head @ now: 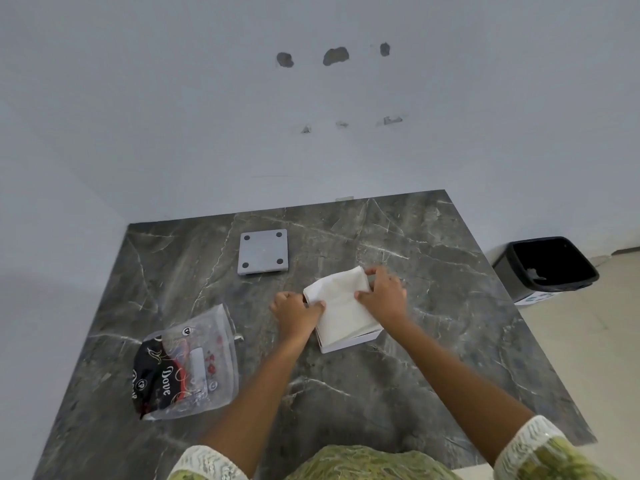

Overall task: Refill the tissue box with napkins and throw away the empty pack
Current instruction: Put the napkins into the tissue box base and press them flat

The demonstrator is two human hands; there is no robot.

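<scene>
Head cam: both hands are on the napkins (341,306) sitting in the box (349,342) mid-table (415,375), left hand (296,311) pinching the 9 o'clock edge, right hand (382,294) gripping at 2. Empty pack (187,365) lies at 8, bin (547,263) at 3.

Far counter: the grey lid (263,251) lay alone there, with bare counter (398,393) all around it.
Left: the empty pack (188,363) sat beside my left hand (294,311), blocking a low sweep.
Middle: my hands crowded the tissue box (349,341).
Right: open counter ran to the edge; the bin (545,266) stood beyond, its mouth unobstructed.
</scene>
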